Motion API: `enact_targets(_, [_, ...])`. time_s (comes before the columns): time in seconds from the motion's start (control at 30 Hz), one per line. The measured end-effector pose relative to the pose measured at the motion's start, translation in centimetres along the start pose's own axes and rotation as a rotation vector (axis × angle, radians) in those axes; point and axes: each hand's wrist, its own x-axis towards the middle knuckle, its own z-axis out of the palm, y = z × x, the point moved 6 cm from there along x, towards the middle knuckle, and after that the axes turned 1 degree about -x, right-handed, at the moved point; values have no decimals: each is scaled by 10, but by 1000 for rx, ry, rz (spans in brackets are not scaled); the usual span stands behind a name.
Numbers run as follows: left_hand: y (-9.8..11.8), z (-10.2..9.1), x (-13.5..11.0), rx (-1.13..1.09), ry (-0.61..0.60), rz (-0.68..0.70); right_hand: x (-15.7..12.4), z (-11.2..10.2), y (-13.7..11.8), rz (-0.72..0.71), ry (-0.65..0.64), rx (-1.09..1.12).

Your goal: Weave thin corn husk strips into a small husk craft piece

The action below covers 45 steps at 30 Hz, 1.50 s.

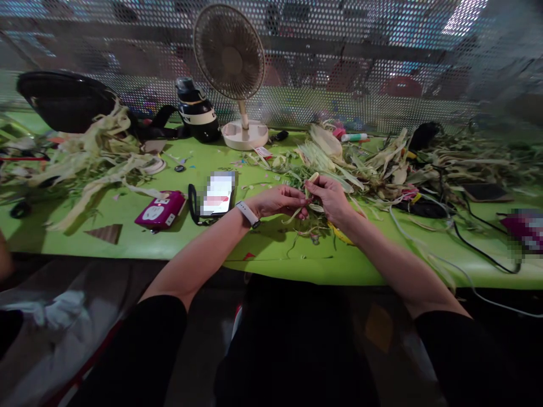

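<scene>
Right grip (335, 200): closed, pinching a pale husk piece (313, 179) between thumb and fingers. Left grip (282, 200): fingers curled in toward the lower end of the same piece; cannot tell whether pinching or only touching.

Key relation: piece between both grips, close over the table (203, 158); long axis up and slightly right, pointing away from the body. Right hand nearer, directly on it; left hand just beside, from the left.

Counts, working outward:
- One watch (248, 213), on left wrist.
- One yellow strip (339, 233), beneath right forearm.
- One phone (219, 193), lit, left of the grips.
- Two magenta packs: one beside the phone (160, 210), one at far right (526, 230).
- One marker (354, 137), one fan (229, 53), one bottle (198, 116), one black bag (70, 102), along the back.
- Husk heaps (95, 150) to left and right; too tangled for counting.
</scene>
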Motion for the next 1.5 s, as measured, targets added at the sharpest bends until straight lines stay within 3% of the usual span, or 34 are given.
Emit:
enact_targets(0.4, [0,0,-1,38,-14,-55,4,0,5,52,19,46])
enact_targets(0.63, [2,-7,3,-173,179,60,11,-22,-5,129,106,-8])
enact_targets(0.73, [4,-13,3,-200,238,75,10,-30,-18,50,86,-186])
enact_targets(0.87, [6,-20,4,-207,302,96,6,-23,-34,-155,-26,-512])
enact_targets(0.97, [6,-20,5,-179,309,133,3,-18,-40,-254,-49,-590])
enact_targets(1.07, [6,-17,6,-117,272,164,2,-15,-38,-229,-44,-547])
enact_targets(1.3, [11,-3,2,217,106,199,2,-9,-15,7,-51,-284])
enact_targets(1.5, [8,-7,3,48,147,194,2,-13,-25,-32,-46,-213])
